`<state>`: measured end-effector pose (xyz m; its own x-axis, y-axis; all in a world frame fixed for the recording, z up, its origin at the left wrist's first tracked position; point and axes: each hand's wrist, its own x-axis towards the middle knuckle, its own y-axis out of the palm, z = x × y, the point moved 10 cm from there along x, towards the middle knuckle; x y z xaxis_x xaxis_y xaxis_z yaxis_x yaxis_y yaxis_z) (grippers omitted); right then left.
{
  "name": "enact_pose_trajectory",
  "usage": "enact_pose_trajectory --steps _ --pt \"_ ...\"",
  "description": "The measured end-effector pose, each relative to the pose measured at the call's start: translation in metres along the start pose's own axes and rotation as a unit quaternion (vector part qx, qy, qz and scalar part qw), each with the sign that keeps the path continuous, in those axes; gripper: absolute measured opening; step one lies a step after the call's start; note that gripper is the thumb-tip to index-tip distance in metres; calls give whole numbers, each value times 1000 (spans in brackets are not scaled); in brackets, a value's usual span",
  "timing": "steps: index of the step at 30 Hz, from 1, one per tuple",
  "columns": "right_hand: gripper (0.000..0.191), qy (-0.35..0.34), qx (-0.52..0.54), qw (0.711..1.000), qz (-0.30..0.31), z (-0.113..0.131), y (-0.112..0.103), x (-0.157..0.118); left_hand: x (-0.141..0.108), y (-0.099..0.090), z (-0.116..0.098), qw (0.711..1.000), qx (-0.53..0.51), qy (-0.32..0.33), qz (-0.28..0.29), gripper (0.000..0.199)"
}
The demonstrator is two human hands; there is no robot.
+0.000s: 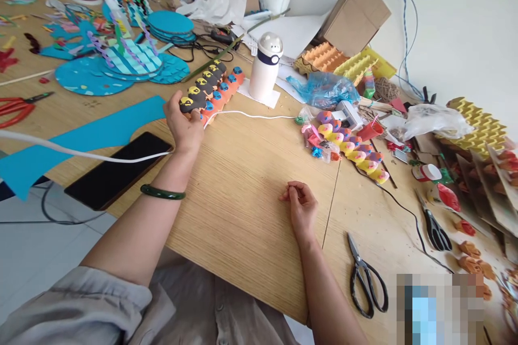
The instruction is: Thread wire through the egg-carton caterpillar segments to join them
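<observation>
Gripping, left hand [184, 123]: fingers closed round near end of black strip [205, 84]
Right hand [302, 206]: fingers pinched together over table [243, 172], nothing visible in them; orange strip [220, 97] just beside black one; both coloured and spotted along visible length, judged decorated; purple-and-yellow strips [347, 147] farther right likewise; what is left, cannot tell
</observation>
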<state>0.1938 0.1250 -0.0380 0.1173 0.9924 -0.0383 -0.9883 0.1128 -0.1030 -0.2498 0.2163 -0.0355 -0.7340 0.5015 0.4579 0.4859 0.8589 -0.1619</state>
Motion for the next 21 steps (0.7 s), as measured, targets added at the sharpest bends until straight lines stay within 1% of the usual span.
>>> enact_pose_trajectory --steps 2,4,9,15,17,21 --pt "21 1 2 1000 1 1 0 0 3 1 5 1000 6 -18 6 63" --pt "21 1 0 1000 2 2 1 0 7 0 5 999 13 -30 6 65" --pt "22 0 -6 1000 4 2 1 0 23 -2 1 999 22 -47 -9 80" --pt "21 -2 -1 1000 7 1 2 -1 37 -2 17 995 24 -94 -7 81" --pt "19 -5 -2 1000 8 0 2 -1 38 -3 18 995 25 -97 -9 85" --pt "19 -10 -4 1000 9 0 2 0 37 -7 15 996 26 -84 -14 94"
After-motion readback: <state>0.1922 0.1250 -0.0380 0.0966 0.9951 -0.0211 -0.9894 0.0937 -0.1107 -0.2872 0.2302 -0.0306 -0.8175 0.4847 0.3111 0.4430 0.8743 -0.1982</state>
